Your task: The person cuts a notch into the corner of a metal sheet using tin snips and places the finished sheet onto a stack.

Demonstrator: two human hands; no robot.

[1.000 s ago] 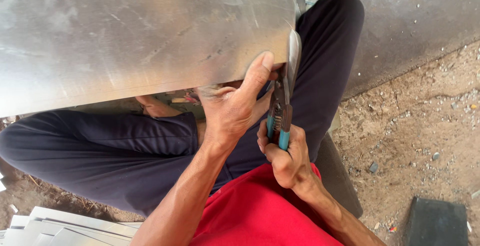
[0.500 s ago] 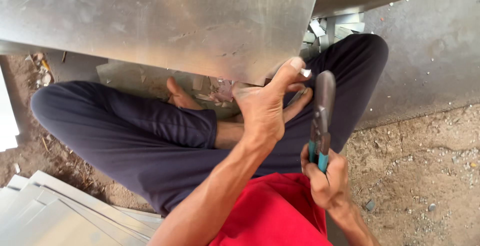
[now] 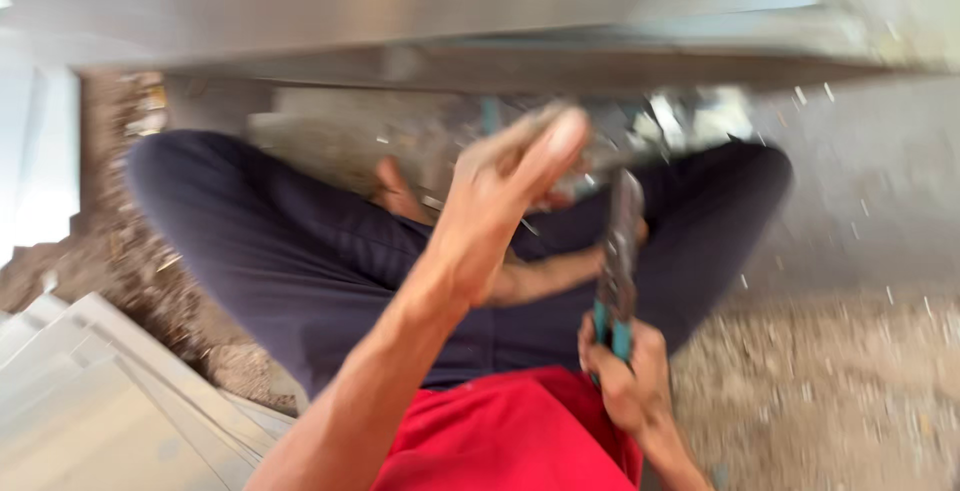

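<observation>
Left hand: our left hand (image 3: 505,201) is lifted up in front of us, close under the big flat grey metal sheet (image 3: 420,6). The picture is blurry, so we cannot tell if it touches the sheet.
Left fingers: they are bent in close together, with nothing that we can see between them.
Right hand: our right hand (image 3: 625,376) is low, just above our red shirt (image 3: 510,441).
Right fingers: they are wrapped tight around the handles of the metal snips with blue-green handles (image 3: 618,266).
Snips: they stand almost straight up from our right hand. The grey tip points up at the sheet. They are just beside our left wrist.
Metal sheet: it runs across the top of the picture, above our legs.
Legs: our legs in dark blue trousers (image 3: 290,251) are folded on the sandy ground (image 3: 830,391).
Pile: a pile of pale flat metal pieces (image 3: 90,391) lies at the bottom left, well apart from both hands.
</observation>
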